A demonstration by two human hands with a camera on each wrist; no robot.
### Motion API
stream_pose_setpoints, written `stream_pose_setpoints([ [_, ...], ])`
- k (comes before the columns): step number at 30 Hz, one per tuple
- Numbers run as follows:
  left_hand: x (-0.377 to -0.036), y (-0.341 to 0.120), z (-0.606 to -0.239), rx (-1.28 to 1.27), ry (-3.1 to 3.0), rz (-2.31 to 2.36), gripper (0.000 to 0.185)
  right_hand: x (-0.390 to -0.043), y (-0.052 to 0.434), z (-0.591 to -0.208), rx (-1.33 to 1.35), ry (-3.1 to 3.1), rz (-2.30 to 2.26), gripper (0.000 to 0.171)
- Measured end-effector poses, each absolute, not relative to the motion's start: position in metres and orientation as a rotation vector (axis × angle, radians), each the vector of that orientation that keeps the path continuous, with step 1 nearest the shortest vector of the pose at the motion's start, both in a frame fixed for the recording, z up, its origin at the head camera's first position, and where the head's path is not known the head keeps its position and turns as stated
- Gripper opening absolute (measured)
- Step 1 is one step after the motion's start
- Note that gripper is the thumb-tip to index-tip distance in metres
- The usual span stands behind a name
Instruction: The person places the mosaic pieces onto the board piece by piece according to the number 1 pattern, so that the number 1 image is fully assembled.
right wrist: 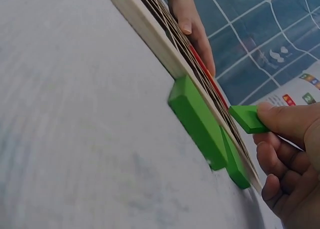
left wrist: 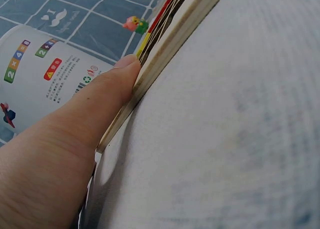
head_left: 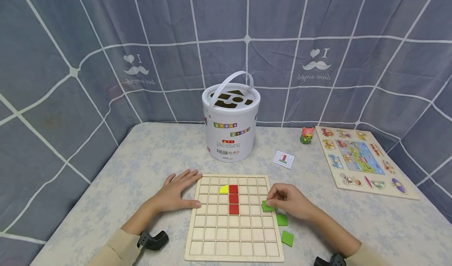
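While your right hand (head_left: 287, 200) pinches a green tile (head_left: 267, 206) at the right edge of the grid board (head_left: 234, 250), your left hand (head_left: 177, 191) lies flat and released against its left edge. That tile looks light, stiff and probably smooth, so grip its side edges. Two more green tiles (head_left: 284, 228) lie on the worktop (head_left: 148, 156) near the board.
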State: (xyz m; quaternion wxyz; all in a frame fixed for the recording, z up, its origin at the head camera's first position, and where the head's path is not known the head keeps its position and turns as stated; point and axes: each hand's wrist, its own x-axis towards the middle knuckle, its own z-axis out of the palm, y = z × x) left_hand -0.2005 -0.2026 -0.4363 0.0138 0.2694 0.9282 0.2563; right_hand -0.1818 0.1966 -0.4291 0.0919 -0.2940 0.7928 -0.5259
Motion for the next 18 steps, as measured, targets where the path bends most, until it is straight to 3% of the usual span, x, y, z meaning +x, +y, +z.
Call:
stream_pose_setpoints([
  [18,-0.2,-0.203,-0.436,0.832,2.886,0.802,0.09,-0.181,0.168,-0.428,-1.012,2.25,-1.611,0.006],
])
